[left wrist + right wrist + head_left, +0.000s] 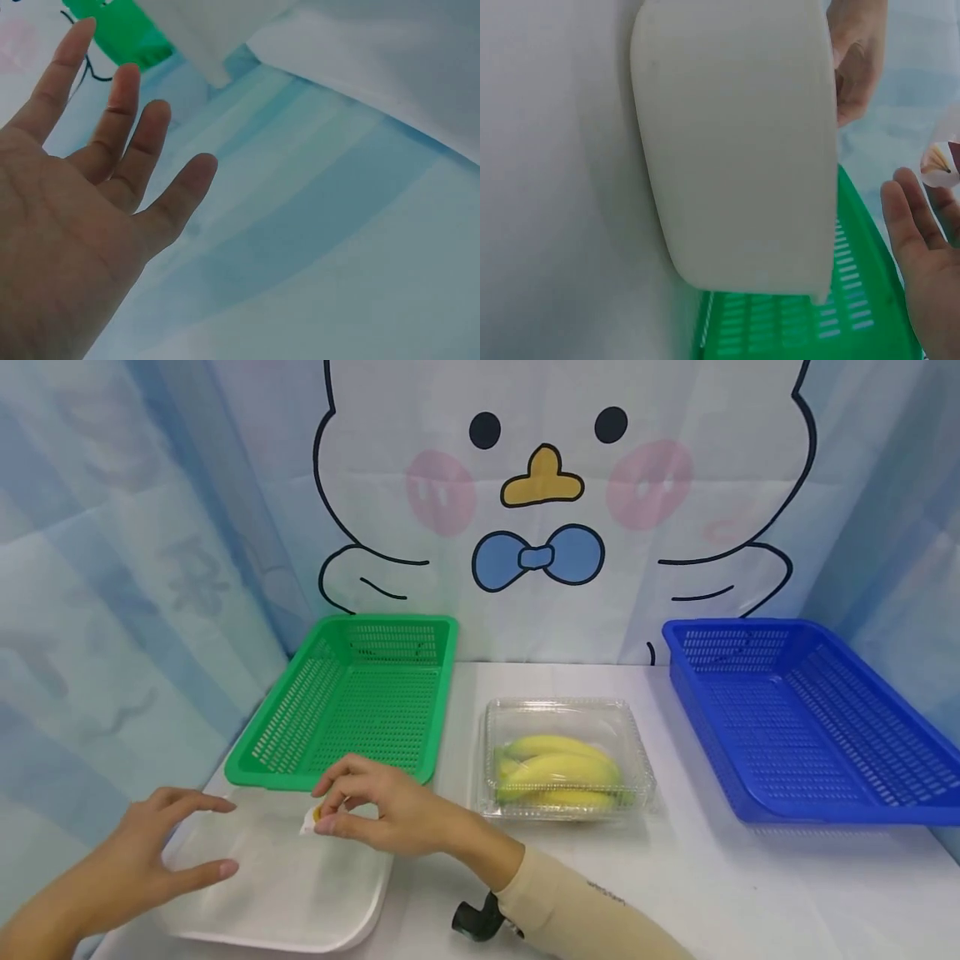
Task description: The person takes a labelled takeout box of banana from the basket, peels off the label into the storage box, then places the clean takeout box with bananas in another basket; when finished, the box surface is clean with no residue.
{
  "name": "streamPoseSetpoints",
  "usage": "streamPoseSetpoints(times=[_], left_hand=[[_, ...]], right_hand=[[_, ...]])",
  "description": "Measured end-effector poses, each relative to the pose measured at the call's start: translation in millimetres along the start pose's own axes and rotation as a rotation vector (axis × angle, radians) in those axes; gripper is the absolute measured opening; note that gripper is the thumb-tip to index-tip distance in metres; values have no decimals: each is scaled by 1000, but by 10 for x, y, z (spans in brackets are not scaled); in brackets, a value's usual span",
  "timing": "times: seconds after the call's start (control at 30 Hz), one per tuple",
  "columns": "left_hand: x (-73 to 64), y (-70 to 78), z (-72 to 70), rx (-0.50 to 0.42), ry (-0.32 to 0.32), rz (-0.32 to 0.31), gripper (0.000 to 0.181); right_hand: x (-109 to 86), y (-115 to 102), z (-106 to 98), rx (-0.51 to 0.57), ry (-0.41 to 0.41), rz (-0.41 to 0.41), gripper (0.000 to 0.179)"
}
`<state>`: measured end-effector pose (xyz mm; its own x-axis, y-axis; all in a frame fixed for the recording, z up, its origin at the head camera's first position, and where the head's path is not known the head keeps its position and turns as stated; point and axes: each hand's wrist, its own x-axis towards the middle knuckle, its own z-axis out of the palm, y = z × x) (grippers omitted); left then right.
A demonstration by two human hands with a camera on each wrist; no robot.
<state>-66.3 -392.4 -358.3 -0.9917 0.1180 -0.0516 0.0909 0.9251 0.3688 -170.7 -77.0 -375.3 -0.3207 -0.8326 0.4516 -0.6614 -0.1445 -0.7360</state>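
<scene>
A white bin (277, 893) stands at the front left, its tall side wall (735, 150) filling much of the right wrist view. My right hand (386, 814) is above this bin and pinches a small white piece with a yellowish patch (309, 820) between thumb and fingers. In the right wrist view the piece (939, 165) shows a printed picture, with clear film above it. My left hand (138, 856) hovers at the bin's left side, fingers spread and holding nothing. The left wrist view shows its palm (75, 232) facing the camera.
Behind the bin is a green basket (435, 727). Several bananas (558, 772) lie inside a lidded clear plastic box (562, 714) at the middle. A blue basket (847, 814) stands at the right. Printed curtains (525, 627) enclose the white table (705, 893); a black device (478, 920) sits at my right wrist.
</scene>
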Motion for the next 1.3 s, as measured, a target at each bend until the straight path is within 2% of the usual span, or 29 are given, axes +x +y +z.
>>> streamPoseSetpoints(times=[0.17, 0.33, 0.53, 0.7, 0.87, 1.1, 1.3], left_hand=[[-3, -78, 48, 11, -51, -48, 62], [5, -104, 94, 12, -26, -26, 60], [-2, -109, 124, -12, -10, 7, 59], [13, -85, 118, -21, -16, 16, 61], [28, -72, 85, -26, -51, -1, 61], [-7, -120, 90, -38, -25, 8, 63], [-10, -117, 104, -48, -19, 11, 64]], right_hand=[[71, 44, 116, -36, -56, -45, 5], [150, 109, 203, -128, -84, -96, 5], [200, 161, 236, -175, -128, -90, 5], [233, 177, 277, -270, -241, -38, 11], [290, 200, 340, -371, -340, 17, 18], [384, 220, 376, -388, -369, 97, 24], [474, 261, 455, -441, -441, 186, 30]])
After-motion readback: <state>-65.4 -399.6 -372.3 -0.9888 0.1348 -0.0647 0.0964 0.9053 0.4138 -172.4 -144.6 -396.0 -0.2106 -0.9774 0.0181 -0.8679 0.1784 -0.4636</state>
